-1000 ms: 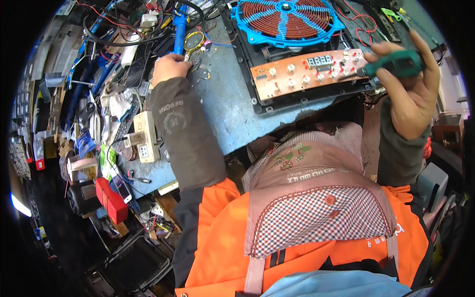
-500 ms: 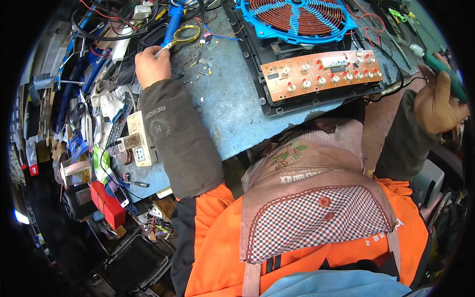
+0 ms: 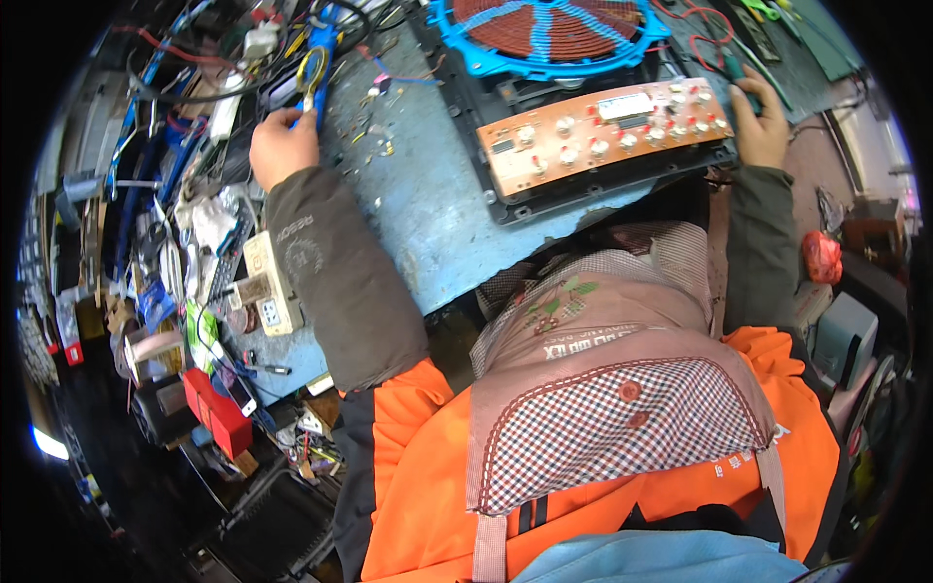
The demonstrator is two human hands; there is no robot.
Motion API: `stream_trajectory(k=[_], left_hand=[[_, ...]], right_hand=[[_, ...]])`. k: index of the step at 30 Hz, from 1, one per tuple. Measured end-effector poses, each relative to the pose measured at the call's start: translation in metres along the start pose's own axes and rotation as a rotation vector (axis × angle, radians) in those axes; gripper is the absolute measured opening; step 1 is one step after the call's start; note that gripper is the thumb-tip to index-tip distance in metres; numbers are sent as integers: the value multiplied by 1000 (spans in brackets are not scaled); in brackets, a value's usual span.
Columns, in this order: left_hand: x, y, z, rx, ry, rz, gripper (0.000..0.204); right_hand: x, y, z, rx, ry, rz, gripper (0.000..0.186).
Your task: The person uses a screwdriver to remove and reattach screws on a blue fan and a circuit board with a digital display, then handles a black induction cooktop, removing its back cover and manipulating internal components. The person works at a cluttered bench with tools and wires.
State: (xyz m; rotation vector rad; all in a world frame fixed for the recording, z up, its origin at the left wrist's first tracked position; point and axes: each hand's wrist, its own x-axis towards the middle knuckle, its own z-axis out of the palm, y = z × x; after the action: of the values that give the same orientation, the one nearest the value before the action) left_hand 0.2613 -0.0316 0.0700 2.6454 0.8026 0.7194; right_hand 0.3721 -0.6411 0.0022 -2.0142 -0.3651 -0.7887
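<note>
Blue-handled tool [image 3: 313,73] lies at the far left of the blue workbench [image 3: 428,204], among loose wires, and the left hand [image 3: 284,148] has its fingers clenched round its lower end. Across the bench, the right hand [image 3: 760,124] grasps a green-handled screwdriver [image 3: 736,73] just beside the right end of the orange circuit board [image 3: 603,131]. That board sits along the near edge of an opened black cooker case, with the blue-framed copper coil [image 3: 554,29] behind it. A beige power strip [image 3: 269,284] lies beside the left sleeve.
</note>
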Motion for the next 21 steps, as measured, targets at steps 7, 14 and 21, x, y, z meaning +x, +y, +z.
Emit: stream_trajectory(k=[7, 14, 21], left_hand=[[16, -41, 18, -40, -2, 196, 35], [-7, -5, -3, -35, 229, 189, 26], [-96, 77, -53, -651, 264, 252, 26]], right_hand=[[-22, -38, -18, 20, 196, -8, 24], [-128, -32, -78, -129, 307, 105, 17], [-271, 108, -176, -273, -317, 871, 28]])
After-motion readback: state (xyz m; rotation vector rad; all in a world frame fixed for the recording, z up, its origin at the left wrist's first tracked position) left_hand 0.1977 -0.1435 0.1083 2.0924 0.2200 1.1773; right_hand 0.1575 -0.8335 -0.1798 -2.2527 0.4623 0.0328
